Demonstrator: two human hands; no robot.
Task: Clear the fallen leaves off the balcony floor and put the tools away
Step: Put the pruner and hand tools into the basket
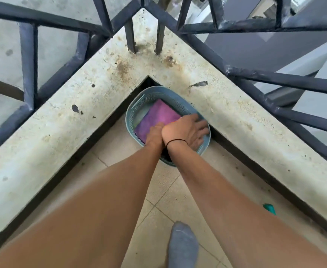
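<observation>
**Both hands down in the corner basket**

A blue-grey plastic basket (137,105) sits on the tiled balcony floor (158,207), tucked right into the corner where the two stained concrete ledges (104,89) meet beneath the dark metal railing (28,60). Inside it lies a folded purple-pink cloth (157,117), flat against the bottom.

The person leans over with both arms stretched down into the basket. The right hand (187,130), a thin black band round its wrist, lies with fingers spread and fairly straight, reaching toward the basket's far right wall; its grip looks slack and I can see nothing held in it. The left hand (155,132) is just beside it, touching it, resting at the near edge of the cloth. Its fingers are hidden under the hand and the other wrist, so I cannot tell whether its grip has hold of anything.

A grey-socked foot (182,246) stands on the tiles below. A small teal object (269,208) lies by the right-hand ledge; what it is I cannot tell.
</observation>
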